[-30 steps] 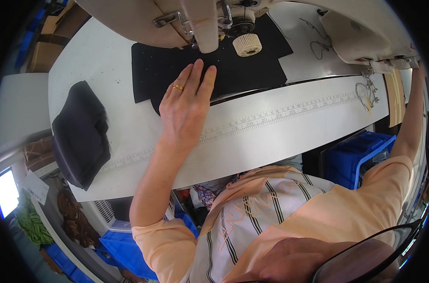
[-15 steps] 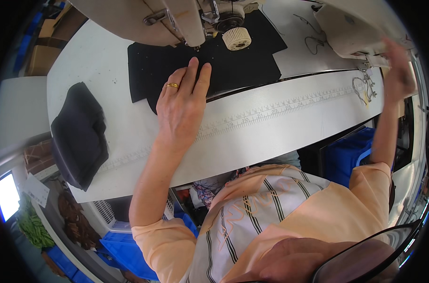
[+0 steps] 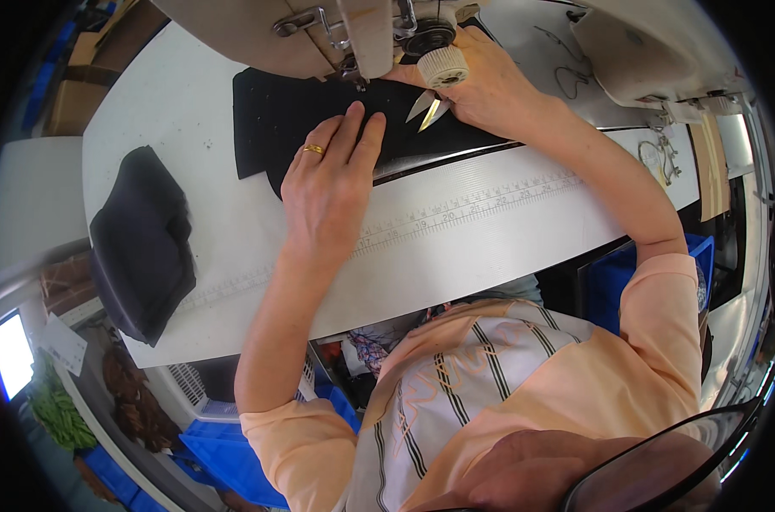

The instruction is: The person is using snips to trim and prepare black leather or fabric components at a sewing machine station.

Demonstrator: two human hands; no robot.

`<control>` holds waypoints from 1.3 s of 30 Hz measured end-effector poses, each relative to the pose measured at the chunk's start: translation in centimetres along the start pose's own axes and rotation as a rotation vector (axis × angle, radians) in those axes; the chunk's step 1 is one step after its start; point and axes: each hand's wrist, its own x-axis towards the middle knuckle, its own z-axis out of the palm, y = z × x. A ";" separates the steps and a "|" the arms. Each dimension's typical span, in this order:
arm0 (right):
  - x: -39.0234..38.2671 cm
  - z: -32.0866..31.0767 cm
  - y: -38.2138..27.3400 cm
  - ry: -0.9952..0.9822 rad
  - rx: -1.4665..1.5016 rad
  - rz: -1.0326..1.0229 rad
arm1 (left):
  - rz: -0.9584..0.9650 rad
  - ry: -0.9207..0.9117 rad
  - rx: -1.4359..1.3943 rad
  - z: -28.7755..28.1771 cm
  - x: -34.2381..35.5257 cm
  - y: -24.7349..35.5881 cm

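Flat on a piece of black fabric [image 3: 272,111] lies my left hand [image 3: 329,166], fingers stretched out, with a gold ring on one. Its fingertips stop just short of the needle area of a sewing machine [image 3: 353,38]. My right hand [image 3: 494,90] reaches in beside the machine's white ridged knob [image 3: 444,66]. It is closed on a pair of scissors [image 3: 427,111], whose pointed metal blades stick out below the hand, spread apart over the fabric. The hand hides the scissors' handles, and the knob covers part of its fingers.
A folded black piece [image 3: 142,243] rests at the left of the white table [image 3: 438,264]. A printed ruler scale runs along the near side. Loose cords [image 3: 660,158] lie at the right. Blue bins [image 3: 234,456] stand below, and cardboard boxes [image 3: 80,107] at far left.
My right hand has come in from the far right to the machine, now with scissors in it. The machine's head appears shifted slightly right in the picture. My left hand stays on the fabric.
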 end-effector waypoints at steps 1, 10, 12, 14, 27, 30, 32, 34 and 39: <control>0.0 0.1 0.1 0.000 0.001 -0.001 | -0.003 -0.003 -0.008 0.1 0.0 -0.1; 0.4 1.0 1.2 -0.005 0.013 0.014 | -0.022 -0.018 -0.026 0.3 0.6 -0.4; 0.1 1.1 1.4 0.004 0.009 0.001 | -0.019 -0.021 -0.031 0.4 0.6 -0.4; -0.5 0.5 1.7 -0.011 0.005 0.028 | -0.021 -0.019 -0.021 0.4 0.6 -0.3; -4.6 -2.4 3.7 0.074 0.246 0.216 | -0.032 -0.027 -0.024 0.3 0.5 -0.2; -5.1 -1.9 4.3 0.062 0.202 0.207 | -0.028 -0.024 -0.005 0.4 0.4 -0.3; -5.4 -1.7 4.6 0.056 0.182 0.198 | -0.044 -0.030 -0.031 0.4 0.1 -0.3; -5.1 -2.4 4.9 0.069 0.184 0.195 | -0.045 -0.027 -0.021 0.5 0.1 -0.2; -4.7 -2.8 4.9 0.098 0.217 0.281 | -0.052 -0.043 0.015 0.0 0.2 0.0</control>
